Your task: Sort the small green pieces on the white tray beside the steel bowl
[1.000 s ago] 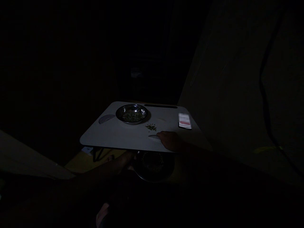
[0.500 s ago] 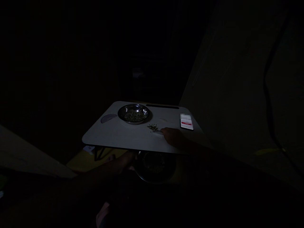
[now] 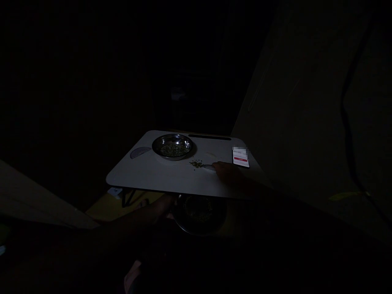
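Note:
On the low white table (image 3: 147, 175), a small scatter of greenish seeds or grains (image 3: 196, 164) lies near the middle. My right hand (image 3: 228, 173) is closed around a pale, shiny spoon-like piece (image 3: 209, 167), whose tip is at the right side of the scatter. Below the table's near edge, a wide dark metal bowl (image 3: 199, 233) holds more of what look like the same grains. My left hand (image 3: 165, 204) grips the left rim of that bowl; its fingers are dim. A shiny steel bowl (image 3: 173, 157) with grains in it stands farther back on the table.
A phone (image 3: 241, 157) with a lit screen lies at the table's right side. Along the back edge runs a dark slot (image 3: 210, 137). A wall (image 3: 306, 143) rises on the right, with a dark cable hanging. Most of the room is very dark.
My right hand and the spoon-like piece have moved slightly right and away from me. The scatter looks a little shifted. My left hand and both bowls have stayed put.

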